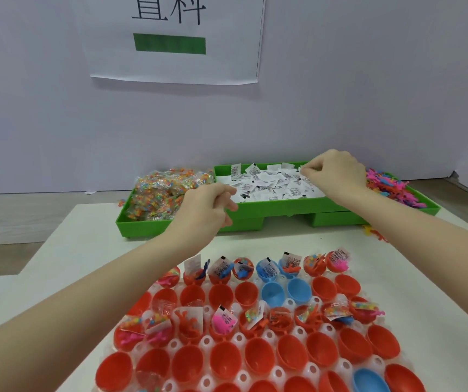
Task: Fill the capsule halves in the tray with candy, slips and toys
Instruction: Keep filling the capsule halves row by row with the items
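A clear tray (269, 333) near me holds several red and blue capsule halves (258, 359). Two rows carry candy, slips and toys; the others sit bare. Beyond it a green bin (278, 209) has candy packets (159, 195) on the left, white slips (272, 183) in the middle and colourful toys (391, 188) on the right. My right hand (337, 172) hovers over the slips with fingertips pinched on a slip. My left hand (207, 205) hangs at the divider between candy and slips, fingers loosely curled; I cannot tell whether it holds anything.
The tray and bin sit on a white board (66, 250) laid over a wooden table. A grey wall with a printed paper sheet (176, 38) rises right behind the bin. A few loose toys (374, 232) lie on the board by the bin's right end.
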Demonstrator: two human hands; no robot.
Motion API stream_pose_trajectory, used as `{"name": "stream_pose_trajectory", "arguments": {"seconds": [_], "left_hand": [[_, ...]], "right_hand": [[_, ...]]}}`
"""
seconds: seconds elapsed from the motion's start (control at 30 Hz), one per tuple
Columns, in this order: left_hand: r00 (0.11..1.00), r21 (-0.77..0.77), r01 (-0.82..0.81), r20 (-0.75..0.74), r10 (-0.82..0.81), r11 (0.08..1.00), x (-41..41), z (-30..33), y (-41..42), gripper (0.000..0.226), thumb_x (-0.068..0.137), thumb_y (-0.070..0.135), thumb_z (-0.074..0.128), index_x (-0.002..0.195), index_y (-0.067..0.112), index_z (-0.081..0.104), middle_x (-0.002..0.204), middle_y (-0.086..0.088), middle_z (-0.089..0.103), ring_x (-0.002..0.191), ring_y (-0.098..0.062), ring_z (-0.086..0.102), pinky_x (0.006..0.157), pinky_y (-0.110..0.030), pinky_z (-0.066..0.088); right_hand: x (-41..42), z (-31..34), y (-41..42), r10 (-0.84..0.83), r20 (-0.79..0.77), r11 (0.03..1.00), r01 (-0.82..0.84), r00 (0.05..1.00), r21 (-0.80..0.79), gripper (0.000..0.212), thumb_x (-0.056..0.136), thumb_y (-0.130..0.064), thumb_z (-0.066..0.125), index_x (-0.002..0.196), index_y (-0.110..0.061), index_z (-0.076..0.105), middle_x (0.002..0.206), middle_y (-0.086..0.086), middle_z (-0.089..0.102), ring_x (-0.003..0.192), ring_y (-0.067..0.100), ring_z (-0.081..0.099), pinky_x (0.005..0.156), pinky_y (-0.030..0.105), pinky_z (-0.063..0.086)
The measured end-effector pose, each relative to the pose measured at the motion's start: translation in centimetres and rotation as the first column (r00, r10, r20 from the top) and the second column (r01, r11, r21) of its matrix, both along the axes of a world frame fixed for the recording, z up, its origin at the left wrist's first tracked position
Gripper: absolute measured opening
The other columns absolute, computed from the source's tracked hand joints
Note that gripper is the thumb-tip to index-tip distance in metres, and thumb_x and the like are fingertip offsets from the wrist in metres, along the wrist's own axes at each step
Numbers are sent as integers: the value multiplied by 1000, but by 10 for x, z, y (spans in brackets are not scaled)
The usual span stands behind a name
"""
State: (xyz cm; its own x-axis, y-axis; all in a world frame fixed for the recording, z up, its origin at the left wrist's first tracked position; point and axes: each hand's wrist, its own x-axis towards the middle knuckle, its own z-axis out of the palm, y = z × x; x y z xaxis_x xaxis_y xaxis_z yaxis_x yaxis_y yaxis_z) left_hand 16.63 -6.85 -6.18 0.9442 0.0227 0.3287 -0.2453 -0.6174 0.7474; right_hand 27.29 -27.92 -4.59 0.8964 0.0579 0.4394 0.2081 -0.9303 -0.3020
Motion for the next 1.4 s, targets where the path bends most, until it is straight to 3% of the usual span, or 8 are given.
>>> {"name": "stream_pose_trajectory", "arguments": {"seconds": [0.13, 0.27, 0.43, 0.67, 0.83, 0.9, 1.07, 1.4], "left_hand": [[995, -306, -29, -96, -1, 952, -7, 7, -3, 20, 91, 11, 56, 106, 7, 68, 90, -1, 65, 71, -7, 63, 59, -13, 54], [975, -641, -144, -221, -2, 754, -28, 16, -8, 6, 79, 15, 69, 76, 10, 70, 66, 2, 65, 52, -7, 60, 52, -13, 51], [960, -775, -118, -249, -129, 620, -75, 26, -17, 22, 56, 23, 70, 71, 6, 70, 64, -3, 71, 58, -12, 68, 55, -11, 51], [907, -879, -31, -225, -356, 476, -137, 39, -17, 24, 79, 23, 57, 77, 7, 76, 78, -8, 73, 70, -17, 71, 56, -14, 52], [962, -735, 36, -158, -223, 677, -163, 44, -15, 21, 69, 20, 65, 84, 8, 75, 85, -10, 74, 78, -19, 72, 64, -14, 53], [976, -682, 17, -148, -161, 731, -170, 44, -14, 15, 69, 16, 66, 81, 12, 74, 80, -8, 74, 73, -19, 72, 62, -15, 53], [976, -635, -87, -210, -63, 768, -184, 45, -16, 18, 74, -2, 68, 64, 11, 74, 65, -5, 72, 59, -17, 70, 53, -13, 50], [969, -641, -56, -219, -112, 765, -198, 43, -24, 12, 75, 2, 70, 67, 10, 74, 64, -5, 71, 57, -18, 70, 54, -13, 50]], "right_hand": [[-10, 14, 1, -53, 147, 929, -5, 988, 371, 23, 80, -37, 68, 92, -18, 74, 83, 0, 69, 74, 16, 55, 64, 26, 38], [-61, 33, 24, 372, 75, 637, -313, 925, 704, 13, 78, -25, 72, 77, -12, 72, 59, -11, 65, 58, 0, 55, 63, 12, 41], [-142, 26, 49, 724, 67, 374, -473, 686, 798, 10, 79, -15, 64, 79, -8, 71, 57, -5, 68, 55, 0, 61, 60, 10, 49], [-194, 21, 61, 678, 152, 419, -548, 719, 724, 14, 81, -12, 66, 70, -19, 71, 63, 30, 61, 47, 33, 45, 45, 34, 37], [-215, 26, 64, 697, 120, 403, -525, 707, 750, 12, 82, -18, 64, 75, -14, 72, 62, 21, 65, 59, 43, 56, 53, 43, 47], [-223, 28, 63, 741, 29, 359, -432, 671, 828, 22, 85, -29, 56, 80, -13, 71, 46, -3, 58, 41, 14, 51, 46, 21, 44], [-232, 36, 52, 779, -123, 296, -188, 615, 936, 44, 97, -29, 22, 102, -22, 65, 48, -8, 34, 47, 8, 20, 46, 22, 19], [-243, 38, 41, 796, -77, 363, -371, 600, 855, 31, 93, -14, 46, 118, -30, 48, 60, -16, 44, 51, 0, 40, 60, 10, 37]]}}
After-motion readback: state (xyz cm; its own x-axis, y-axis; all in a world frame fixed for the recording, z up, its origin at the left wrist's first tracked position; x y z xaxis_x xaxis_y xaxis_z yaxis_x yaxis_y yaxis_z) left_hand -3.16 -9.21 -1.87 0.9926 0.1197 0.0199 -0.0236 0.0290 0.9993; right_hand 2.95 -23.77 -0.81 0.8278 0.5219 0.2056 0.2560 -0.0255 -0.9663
